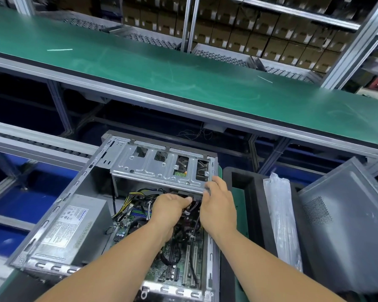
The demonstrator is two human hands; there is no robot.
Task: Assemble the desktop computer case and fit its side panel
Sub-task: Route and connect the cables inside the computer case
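Right now both of my hands are inside the open computer case (59,216), which lies on its side in front of me, at about 6 o'clock in my view. My left hand (169,207) reaches under the silver drive cage (162,168), thumb against fingers as if pinching a cable connector — what exactly it pinches I cannot tell. My right hand (217,205) rests its fingers on the cage's 4 o'clock corner, curled over the edge.

I judge the cage stiff, thin sheet metal with sharp stamped edges, so I hold it by the folded rim. The cables (138,194) are soft and springy; the motherboard (175,267) beneath is fragile, so I keep pressure off it.

The side panel (345,225) — dark grey, with a perforated vent patch — leans at 3 o'clock, well apart from the case. It looks light but broad and flexible; 2 hands on opposite edges would suit it.
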